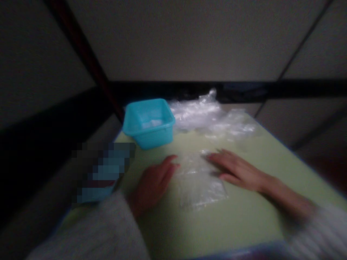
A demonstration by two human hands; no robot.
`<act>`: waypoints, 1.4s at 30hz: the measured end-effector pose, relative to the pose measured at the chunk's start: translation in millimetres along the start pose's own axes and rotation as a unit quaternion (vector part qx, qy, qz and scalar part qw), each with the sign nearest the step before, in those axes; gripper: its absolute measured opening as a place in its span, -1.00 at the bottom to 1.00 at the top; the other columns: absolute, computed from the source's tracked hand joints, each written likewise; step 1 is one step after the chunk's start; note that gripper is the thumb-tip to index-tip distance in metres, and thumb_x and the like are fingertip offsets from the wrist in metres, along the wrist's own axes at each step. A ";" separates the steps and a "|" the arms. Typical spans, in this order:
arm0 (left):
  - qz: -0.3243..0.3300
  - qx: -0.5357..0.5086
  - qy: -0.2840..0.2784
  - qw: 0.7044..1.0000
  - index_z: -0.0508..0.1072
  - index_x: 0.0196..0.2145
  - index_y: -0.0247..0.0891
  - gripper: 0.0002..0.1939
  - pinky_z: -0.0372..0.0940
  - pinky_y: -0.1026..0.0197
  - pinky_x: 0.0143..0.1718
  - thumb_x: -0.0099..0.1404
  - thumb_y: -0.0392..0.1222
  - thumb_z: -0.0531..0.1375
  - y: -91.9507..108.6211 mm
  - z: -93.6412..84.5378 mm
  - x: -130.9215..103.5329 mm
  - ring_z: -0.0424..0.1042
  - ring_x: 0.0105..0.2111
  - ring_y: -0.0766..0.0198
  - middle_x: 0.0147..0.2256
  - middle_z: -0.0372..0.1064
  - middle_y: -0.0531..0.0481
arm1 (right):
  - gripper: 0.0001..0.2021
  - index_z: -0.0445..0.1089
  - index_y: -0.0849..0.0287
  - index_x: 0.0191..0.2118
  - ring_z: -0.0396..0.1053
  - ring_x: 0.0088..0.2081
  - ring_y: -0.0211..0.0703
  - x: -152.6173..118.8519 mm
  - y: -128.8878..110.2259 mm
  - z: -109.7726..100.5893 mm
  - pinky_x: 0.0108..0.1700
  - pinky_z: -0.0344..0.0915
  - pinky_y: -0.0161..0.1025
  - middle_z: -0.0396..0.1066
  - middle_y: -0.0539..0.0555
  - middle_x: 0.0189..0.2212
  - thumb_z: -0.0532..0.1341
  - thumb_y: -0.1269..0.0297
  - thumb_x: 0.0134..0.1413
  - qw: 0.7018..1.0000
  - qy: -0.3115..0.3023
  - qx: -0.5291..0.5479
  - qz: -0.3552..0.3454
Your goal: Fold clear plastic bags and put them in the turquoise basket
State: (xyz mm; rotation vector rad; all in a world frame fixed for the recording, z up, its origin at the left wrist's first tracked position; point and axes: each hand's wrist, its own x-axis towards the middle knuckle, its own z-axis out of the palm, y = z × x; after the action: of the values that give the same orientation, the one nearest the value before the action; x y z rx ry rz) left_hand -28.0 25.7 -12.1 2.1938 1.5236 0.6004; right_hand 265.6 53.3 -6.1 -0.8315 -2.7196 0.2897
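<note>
A clear plastic bag point(202, 184) lies flat on the pale green tabletop point(217, 231), with a crease across it. At its left edge is my left hand point(153, 184), the thumb and forefinger slightly apart and pointing at the plastic. My right hand point(235, 168) rests along the opposite side, fingers stretched out, their tips at the bag's upper right edge. Blur hides whether the fingertips press on the film. Neither hand visibly grips anything.
A turquoise plastic basket point(153, 137) stands at the back left with something whitish inside. Beside it, crumpled clear plastic bags point(197, 112) spread along the far edge. A pixelated patch point(105, 173) covers something at the left edge. A pale panel point(184, 43) rises behind the table.
</note>
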 end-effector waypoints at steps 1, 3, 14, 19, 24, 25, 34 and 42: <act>0.018 0.001 -0.009 1.000 0.28 0.05 -0.28 -0.58 0.23 0.11 -0.03 0.39 -0.10 -0.18 -0.1 0.5 0.1 0.42 -0.07 0.14 0.00 0.39 -0.14 | -0.41 -0.13 0.14 0.29 0.08 0.21 0.01 -0.2 1.2 1.2 0.24 -0.10 0.17 0.10 0.23 0.21 -0.01 0.02 0.25 1.000 0.005 -0.006 0.005; 0.040 -0.002 -0.017 0.999 0.26 0.07 -0.27 -0.58 0.17 0.12 0.05 0.38 -0.12 -0.17 -0.5 1.6 0.4 0.34 0.03 0.16 0.11 0.27 -0.11 | -0.36 -0.21 0.12 0.31 0.03 0.23 0.04 -0.4 3.8 3.5 0.24 -0.15 0.20 0.04 0.24 0.24 0.01 0.01 0.23 1.000 0.010 -0.019 0.016; 0.036 -0.049 0.049 0.997 0.38 -0.07 -0.27 -0.64 0.21 0.17 -0.02 0.36 -0.13 -0.11 1.3 0.3 2.9 0.37 -0.02 0.16 0.06 0.33 -0.10 | -0.27 -0.11 0.14 0.29 -0.12 0.28 0.09 -2.8 10.1 3.9 0.22 -0.10 0.19 -0.12 0.26 0.29 0.13 -0.06 0.11 1.000 0.002 0.001 -0.002; -0.007 -0.124 0.059 0.991 0.30 -0.01 -0.29 -0.67 0.25 0.25 -0.32 0.37 -0.14 -0.09 4.2 -0.2 2.4 0.45 -0.37 0.25 -0.25 0.52 -0.02 | -0.73 0.38 0.17 -0.07 0.30 0.00 -0.08 -2.9 -7.4 -9.1 0.01 0.23 -0.06 0.39 0.15 -0.05 0.20 0.19 0.14 0.990 0.027 0.062 -0.123; -0.023 -0.153 0.073 0.985 0.30 -0.04 -0.30 -0.70 0.22 0.25 -0.30 0.35 -0.19 -0.06 3.8 0.3 5.4 0.45 -0.36 0.25 -0.37 0.53 0.02 | -0.83 0.43 0.19 -0.30 0.32 -0.27 -0.16 -8.5 -22.4 -11.0 -0.24 0.21 -0.16 0.42 0.09 -0.28 0.14 0.26 0.20 0.988 -0.003 0.023 -0.151; -0.026 -0.150 0.074 0.986 0.31 -0.05 -0.30 -0.71 0.22 0.25 -0.30 0.34 -0.20 -0.06 4.0 0.2 5.9 0.45 -0.37 0.25 -0.38 0.53 0.02 | -0.82 0.43 0.19 -0.32 0.30 -0.29 -0.17 -9.9 -23.5 -10.3 -0.26 0.19 -0.16 0.42 0.09 -0.30 0.12 0.26 0.21 0.988 -0.011 0.008 -0.151; -0.036 -0.165 0.087 0.982 0.31 -0.08 -0.29 -0.72 0.18 0.29 -0.47 0.33 -0.19 -0.05 1.8 0.3 5.2 0.39 -0.54 0.30 -0.39 0.54 0.03 | -0.73 0.32 0.17 -0.51 0.21 -0.43 -0.18 -15.2 -28.9 -3.0 -0.33 0.12 -0.15 0.31 0.03 -0.50 0.04 0.35 0.21 0.985 -0.020 -0.096 -0.143; -0.029 -0.136 0.071 0.988 0.36 -0.16 -0.27 -0.76 0.22 0.25 -0.31 0.31 -0.23 -0.04 4.1 -0.7 7.2 0.46 -0.39 0.25 -0.39 0.54 0.04 | -0.71 0.33 0.18 -0.51 0.21 -0.44 -0.19 -16.4 -30.3 -0.2 -0.33 0.12 -0.15 0.32 0.05 -0.51 0.01 0.41 0.21 0.981 -0.013 -0.124 -0.147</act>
State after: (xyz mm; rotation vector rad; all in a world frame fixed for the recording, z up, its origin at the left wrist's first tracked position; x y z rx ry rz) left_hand -22.9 31.3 -8.4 1.9295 1.4710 0.9055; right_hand 263.1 19.4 -1.1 -0.4710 -2.8907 -0.1044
